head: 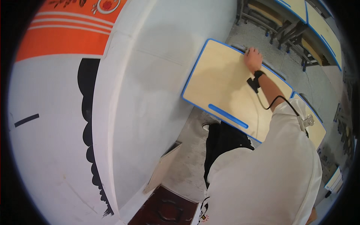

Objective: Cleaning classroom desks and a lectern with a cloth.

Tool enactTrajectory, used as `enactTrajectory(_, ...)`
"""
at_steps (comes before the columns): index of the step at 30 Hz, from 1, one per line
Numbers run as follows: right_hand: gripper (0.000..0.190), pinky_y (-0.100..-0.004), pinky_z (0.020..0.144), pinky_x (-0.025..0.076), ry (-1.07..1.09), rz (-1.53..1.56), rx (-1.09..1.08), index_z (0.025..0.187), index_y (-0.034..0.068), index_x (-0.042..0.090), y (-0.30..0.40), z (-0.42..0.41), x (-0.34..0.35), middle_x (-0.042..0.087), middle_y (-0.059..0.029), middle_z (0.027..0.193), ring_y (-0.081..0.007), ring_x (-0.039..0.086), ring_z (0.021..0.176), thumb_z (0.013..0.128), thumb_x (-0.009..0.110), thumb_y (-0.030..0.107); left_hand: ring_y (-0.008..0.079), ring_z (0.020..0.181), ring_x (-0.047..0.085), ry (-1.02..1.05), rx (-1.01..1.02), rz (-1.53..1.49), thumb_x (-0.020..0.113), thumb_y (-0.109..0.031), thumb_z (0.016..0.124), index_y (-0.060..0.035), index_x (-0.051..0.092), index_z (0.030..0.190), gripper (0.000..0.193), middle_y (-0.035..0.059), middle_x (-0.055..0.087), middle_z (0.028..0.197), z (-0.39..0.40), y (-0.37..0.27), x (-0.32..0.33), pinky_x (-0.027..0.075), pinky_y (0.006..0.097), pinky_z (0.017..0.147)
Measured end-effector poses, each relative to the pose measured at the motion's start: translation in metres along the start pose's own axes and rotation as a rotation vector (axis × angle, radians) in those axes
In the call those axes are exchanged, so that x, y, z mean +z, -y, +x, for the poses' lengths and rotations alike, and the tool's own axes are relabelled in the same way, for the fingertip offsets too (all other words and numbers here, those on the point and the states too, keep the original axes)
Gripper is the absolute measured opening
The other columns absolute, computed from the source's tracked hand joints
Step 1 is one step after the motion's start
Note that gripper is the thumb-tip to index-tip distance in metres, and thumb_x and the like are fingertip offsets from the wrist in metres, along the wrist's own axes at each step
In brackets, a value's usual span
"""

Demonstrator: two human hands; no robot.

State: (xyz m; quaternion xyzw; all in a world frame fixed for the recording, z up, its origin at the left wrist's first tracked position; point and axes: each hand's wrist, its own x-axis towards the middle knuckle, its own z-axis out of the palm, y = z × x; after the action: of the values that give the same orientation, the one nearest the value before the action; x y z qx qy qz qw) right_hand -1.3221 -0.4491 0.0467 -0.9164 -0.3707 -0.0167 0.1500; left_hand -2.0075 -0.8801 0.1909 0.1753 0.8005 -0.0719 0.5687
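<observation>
A school desk [222, 76] with a pale wood-look top and a blue rim stands before me, close to the wall. My right hand [253, 59] lies at its far edge, back up, with the fingers bent over the rim. The fingertips are hidden, so whether they grip the desk or the dark chair back behind it cannot be told. On the wrist sits a black strap with a small device [254, 83], and a cable runs from it to a metal clip [308, 120] on my white sleeve. A blue pen groove [228, 116] crosses the desk's near side. My left hand is out of view.
The painted wall [157, 84] runs along the left. A second desk [312, 118] adjoins on the right. More desks [323, 31] and wooden stools [265, 12] stand at the upper right. A dark red panelled door [166, 208] and a leaning pale board [164, 168] are low down.
</observation>
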Motion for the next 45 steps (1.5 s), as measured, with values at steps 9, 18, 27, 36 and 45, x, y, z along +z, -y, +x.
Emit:
enactTrajectory(9,0.023,-0.0422,0.077,0.047,0.344,0.218,-0.63,0.1,0.009,0.061,0.107,-0.237,-0.025,0.059,-0.0099,0.097,-0.0292,0.057,0.093,0.078,0.06,0.017,0.021,0.062,0.047,0.008,0.063,0.113,0.051,-0.021,0.09,-0.0082,0.047,0.082,0.016,0.0085,0.048,0.07,0.011,-0.023,-0.025,0.039,0.0374,0.052)
enactTrajectory(18,0.029,-0.0446,0.08,0.047,0.135,0.11,-0.216,0.108,0.012,0.06,-0.053,-0.167,-0.076,0.061,-0.0122,0.099,-0.0325,0.058,0.093,0.08,0.058,0.01,0.0194,0.059,0.044,0.051,0.206,0.234,0.051,-0.02,0.09,-0.0082,0.046,0.077,0.019,0.0069,0.045,0.066,0.057,-0.026,-0.067,0.037,0.037,0.049)
enactTrajectory(27,0.022,-0.0469,0.071,0.044,0.057,-0.051,0.147,0.103,0.017,0.06,-0.124,-0.4,-0.12,0.06,-0.0067,0.096,-0.0305,0.057,0.095,0.081,0.059,0.016,0.0178,0.055,0.041,0.161,0.45,0.52,0.05,-0.02,0.09,-0.0083,0.044,0.072,0.022,0.0053,0.042,0.062,0.157,-0.051,-0.14,0.034,0.0365,0.046)
enactTrajectory(36,0.025,-0.0479,0.076,0.048,-0.099,0.29,0.733,0.098,0.009,0.058,-0.131,-0.76,-0.147,0.06,-0.0138,0.094,-0.0367,0.057,0.094,0.077,0.066,0.022,0.0162,0.052,0.038,0.353,0.823,1.213,0.049,-0.019,0.09,-0.0084,0.043,0.067,0.026,0.0037,0.039,0.058,0.215,-0.167,-0.139,0.032,0.0361,0.044)
enactTrajectory(45,0.036,-0.0471,0.092,0.048,-0.246,0.667,2.412,0.114,0.001,0.064,-0.083,-1.225,-0.187,0.062,-0.0228,0.119,-0.0403,0.059,0.11,0.088,0.055,0.024,0.0146,0.048,0.035,0.671,1.498,1.652,0.049,-0.019,0.089,-0.0085,0.041,0.062,0.03,0.0021,0.036,0.054,0.148,-0.249,0.087,0.029,0.0356,0.041)
